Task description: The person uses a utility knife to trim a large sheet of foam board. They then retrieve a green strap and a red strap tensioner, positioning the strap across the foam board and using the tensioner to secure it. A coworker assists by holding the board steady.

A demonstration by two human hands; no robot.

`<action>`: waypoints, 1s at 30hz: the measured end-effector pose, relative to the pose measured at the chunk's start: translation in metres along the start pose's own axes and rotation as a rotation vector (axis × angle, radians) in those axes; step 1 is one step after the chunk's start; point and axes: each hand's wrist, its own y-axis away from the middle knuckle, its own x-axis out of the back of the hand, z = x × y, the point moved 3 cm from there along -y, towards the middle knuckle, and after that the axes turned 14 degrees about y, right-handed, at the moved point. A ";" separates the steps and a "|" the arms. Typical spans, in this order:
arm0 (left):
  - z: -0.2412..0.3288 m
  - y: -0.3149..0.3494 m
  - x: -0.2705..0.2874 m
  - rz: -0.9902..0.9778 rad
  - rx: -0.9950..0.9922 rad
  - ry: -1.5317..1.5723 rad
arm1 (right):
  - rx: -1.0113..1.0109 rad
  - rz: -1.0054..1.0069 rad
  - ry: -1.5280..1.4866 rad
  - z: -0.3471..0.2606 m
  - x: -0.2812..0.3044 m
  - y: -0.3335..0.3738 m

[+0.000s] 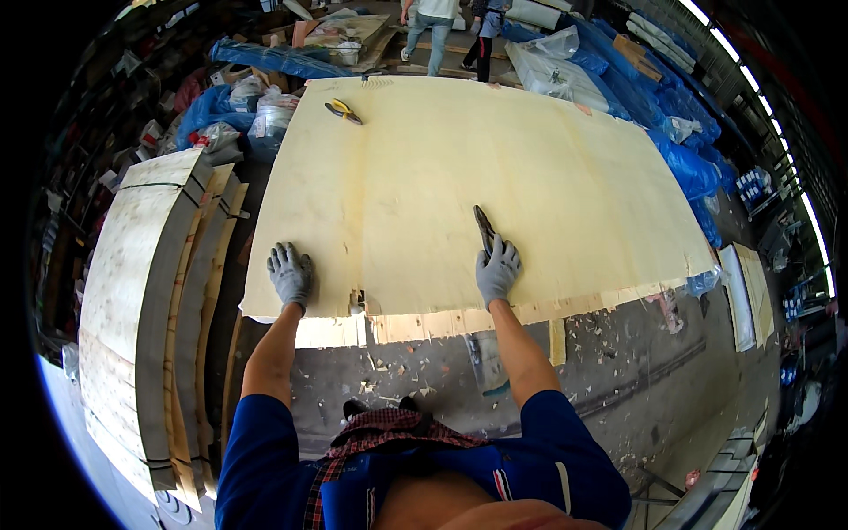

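Two gloved hands rest on a large pale sheet of thin wood that lies flat over a stack, its near edge ragged and split. Left hand lies palm down near the sheet's near left corner, fingers slightly spread and flat on the surface, clamped on nothing. Right hand sits to the right of it, near the middle of the near edge, fingers closed around the handle of a dark knife whose blade points toward the far side and lies against the wood. Judged from this, the step in hand is a cut or trim of the sheet, with the left hand pinning it down; the next move would call for steady downward pressure from the left hand and a controlled stroke of the blade, kept well apart from the holding fingers. Yellow-handled pliers lie on the far left part of the sheet, well apart from both hands. Stacked boards stand to the left; wood chips litter the floor nearby.
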 end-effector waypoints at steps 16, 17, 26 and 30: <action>-0.008 0.000 -0.005 -0.012 0.013 0.016 | -0.003 -0.002 0.027 -0.003 0.001 0.001; -0.007 0.001 -0.004 0.010 0.002 0.023 | -0.001 0.004 0.034 -0.003 0.002 0.001; -0.003 0.000 -0.003 -0.018 0.018 0.010 | 0.008 -0.006 0.073 -0.004 0.001 0.001; -0.004 0.000 -0.003 -0.014 0.022 0.021 | 0.018 -0.009 0.081 -0.006 0.001 0.001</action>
